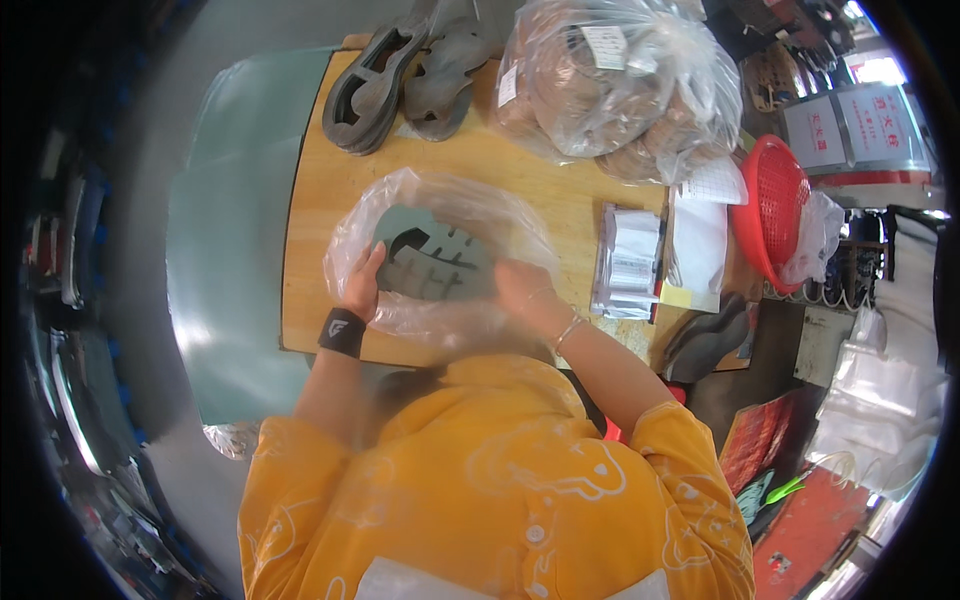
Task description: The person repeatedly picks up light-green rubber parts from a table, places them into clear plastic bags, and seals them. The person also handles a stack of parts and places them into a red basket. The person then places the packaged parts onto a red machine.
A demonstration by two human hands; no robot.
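Note:
A grey-green shoe sole [432, 258] with dark slots and a cut-out lies across the space between my hands, above a crumpled clear plastic bag [405, 318]. My left hand [364, 284], with a black band on its wrist, grips the sole's left end, thumb on the upper face. At the right end is my right hand [524, 292], smeared by motion; its fingers cannot be made out. It touches or nearly touches the sole's edge. The bag spreads on the wooden tabletop [310, 270] beneath and around both hands.
Stacked grey sole pieces [365, 105] lie at the far left, beside more soles [440, 85]. Large clear bags [610, 85] filled with brownish pieces stand at the back. Rightward are a packet stack [628, 262], papers [697, 245], a red basket [768, 205] and dark soles [708, 338].

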